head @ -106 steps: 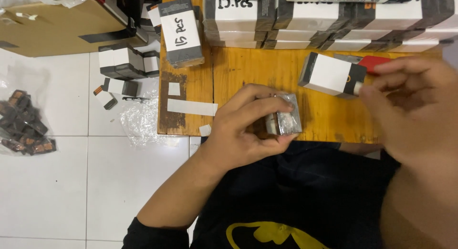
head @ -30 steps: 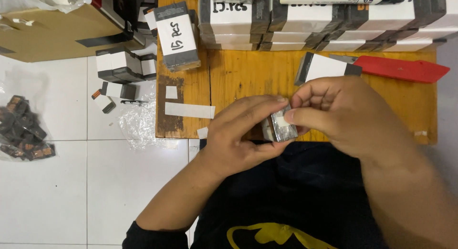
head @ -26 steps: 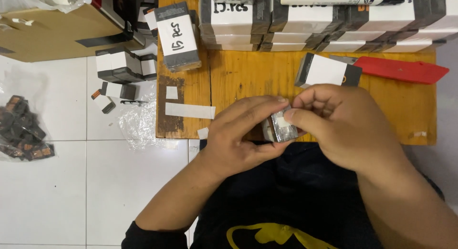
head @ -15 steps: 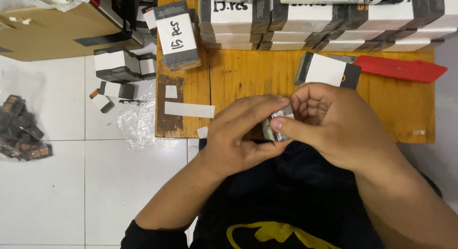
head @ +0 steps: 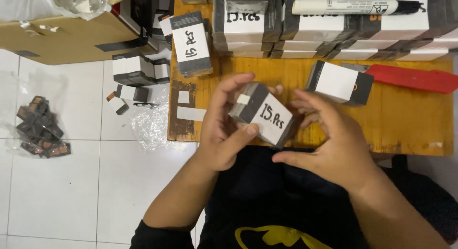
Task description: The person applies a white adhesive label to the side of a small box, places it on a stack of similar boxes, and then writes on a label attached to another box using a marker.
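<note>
My left hand (head: 222, 134) grips a small grey bundle of boxes (head: 264, 114) with a white handwritten label, wrapped in clear plastic, held over the near edge of the wooden board (head: 410, 120). My right hand (head: 334, 144) sits just right of the bundle with its fingers spread, fingertips close to the bundle's right side; contact is unclear. A second bundle with a blank white label (head: 339, 83) lies on the board behind my right hand.
Stacked labelled bundles (head: 334, 27) line the board's far edge with a white marker (head: 355, 7) on top. A red cutter (head: 412, 78) lies at right. A cardboard box (head: 57, 36), loose small boxes (head: 136, 70), crumpled plastic (head: 150, 125) and a bag of dark pieces (head: 40, 129) are on the white tiled floor.
The bundle has been turned so its labelled face shows. My right hand has let go of it and opened, moving slightly right. My left hand keeps hold.
</note>
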